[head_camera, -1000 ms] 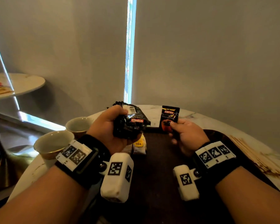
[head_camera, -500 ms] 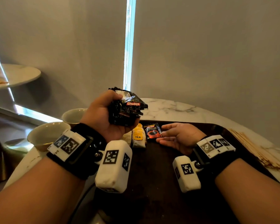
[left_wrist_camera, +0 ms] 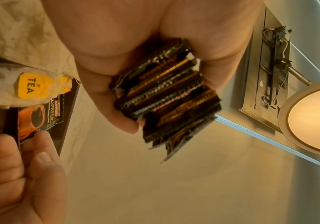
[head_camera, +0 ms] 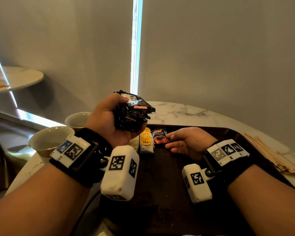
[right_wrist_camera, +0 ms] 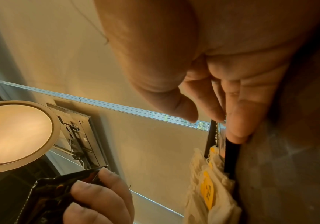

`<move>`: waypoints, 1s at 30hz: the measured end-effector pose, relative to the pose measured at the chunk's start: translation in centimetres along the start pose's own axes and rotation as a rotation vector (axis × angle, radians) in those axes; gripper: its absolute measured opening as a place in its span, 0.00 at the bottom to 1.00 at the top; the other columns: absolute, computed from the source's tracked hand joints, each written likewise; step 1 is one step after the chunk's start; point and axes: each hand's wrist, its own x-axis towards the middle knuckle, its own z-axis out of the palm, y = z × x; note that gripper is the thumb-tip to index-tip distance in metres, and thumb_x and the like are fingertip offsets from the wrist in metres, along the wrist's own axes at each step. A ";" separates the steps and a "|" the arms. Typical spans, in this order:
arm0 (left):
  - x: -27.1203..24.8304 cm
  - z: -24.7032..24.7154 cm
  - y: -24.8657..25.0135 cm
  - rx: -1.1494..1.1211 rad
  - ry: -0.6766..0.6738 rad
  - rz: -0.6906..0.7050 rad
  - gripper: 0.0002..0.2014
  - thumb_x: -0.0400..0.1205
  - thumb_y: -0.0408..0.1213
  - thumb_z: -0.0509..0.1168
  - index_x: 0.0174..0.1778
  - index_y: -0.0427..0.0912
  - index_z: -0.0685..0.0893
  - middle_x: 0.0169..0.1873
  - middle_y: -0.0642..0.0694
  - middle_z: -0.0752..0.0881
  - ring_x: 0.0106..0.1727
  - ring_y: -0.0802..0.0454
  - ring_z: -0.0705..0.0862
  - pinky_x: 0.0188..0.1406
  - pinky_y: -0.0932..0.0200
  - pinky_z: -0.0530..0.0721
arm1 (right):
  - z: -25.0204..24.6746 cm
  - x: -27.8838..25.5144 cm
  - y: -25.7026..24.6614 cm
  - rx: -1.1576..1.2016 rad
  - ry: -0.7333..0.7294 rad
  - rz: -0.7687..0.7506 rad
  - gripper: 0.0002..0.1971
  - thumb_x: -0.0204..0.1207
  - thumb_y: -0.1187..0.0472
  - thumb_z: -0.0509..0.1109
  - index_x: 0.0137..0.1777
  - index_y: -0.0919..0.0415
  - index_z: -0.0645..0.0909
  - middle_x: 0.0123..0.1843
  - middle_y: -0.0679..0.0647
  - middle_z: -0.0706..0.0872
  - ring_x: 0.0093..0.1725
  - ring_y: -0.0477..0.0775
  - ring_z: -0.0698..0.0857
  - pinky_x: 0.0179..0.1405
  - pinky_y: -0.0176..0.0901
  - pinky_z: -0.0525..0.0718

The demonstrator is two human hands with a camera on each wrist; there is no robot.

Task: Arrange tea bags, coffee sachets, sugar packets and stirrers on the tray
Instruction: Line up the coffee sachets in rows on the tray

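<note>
Now coffee sachet [head_camera: 159, 137] flat on tray [head_camera: 160, 176], touching right grip [head_camera: 189, 143] fingertips.

I read this as a hotel room or lounge. Round marble table [head_camera: 186, 113] set against drawn grey roller blinds [head_camera: 211, 48]. On it: dark tray [head_camera: 160, 184], two cups [head_camera: 48, 140] left of the tray, stirrers [head_camera: 269, 154] right of it. Second round table [head_camera: 22, 77] further left. Wall-mounted screen [left_wrist_camera: 266, 72] visible beside it.
</note>
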 end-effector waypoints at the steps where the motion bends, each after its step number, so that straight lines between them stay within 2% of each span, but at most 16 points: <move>1: 0.0 0.0 0.0 0.002 0.002 -0.002 0.26 0.67 0.42 0.65 0.61 0.35 0.82 0.42 0.37 0.89 0.35 0.44 0.89 0.34 0.54 0.89 | 0.0 0.0 0.0 -0.002 0.001 0.003 0.12 0.82 0.69 0.64 0.64 0.70 0.81 0.60 0.70 0.87 0.44 0.55 0.90 0.32 0.39 0.88; 12: 0.1 -0.1 -0.3 0.017 0.005 -0.005 0.23 0.68 0.42 0.65 0.58 0.36 0.83 0.41 0.37 0.90 0.35 0.44 0.90 0.35 0.54 0.89 | -0.1 0.3 0.1 0.009 0.033 0.001 0.14 0.80 0.69 0.67 0.64 0.71 0.79 0.52 0.68 0.88 0.36 0.53 0.89 0.29 0.39 0.86; 18: 0.1 -0.1 -0.4 0.032 0.002 -0.003 0.25 0.67 0.43 0.66 0.60 0.36 0.82 0.44 0.37 0.90 0.38 0.44 0.90 0.37 0.54 0.89 | -0.1 0.1 0.1 -0.024 0.027 -0.003 0.13 0.80 0.68 0.67 0.63 0.70 0.80 0.57 0.69 0.87 0.39 0.53 0.89 0.31 0.40 0.85; 24: 0.1 0.0 -0.5 0.027 -0.005 -0.018 0.25 0.68 0.42 0.66 0.60 0.37 0.82 0.44 0.37 0.89 0.38 0.44 0.89 0.36 0.54 0.89 | -0.1 0.0 0.1 -0.028 0.032 -0.017 0.13 0.80 0.69 0.66 0.63 0.70 0.80 0.58 0.69 0.88 0.37 0.53 0.87 0.31 0.39 0.83; 30: 0.0 0.1 -0.7 0.034 0.008 -0.042 0.27 0.69 0.43 0.67 0.64 0.35 0.81 0.46 0.36 0.88 0.41 0.42 0.89 0.36 0.53 0.89 | -0.4 0.2 0.2 0.002 0.036 -0.024 0.12 0.80 0.70 0.64 0.61 0.68 0.82 0.64 0.69 0.85 0.38 0.53 0.86 0.31 0.39 0.83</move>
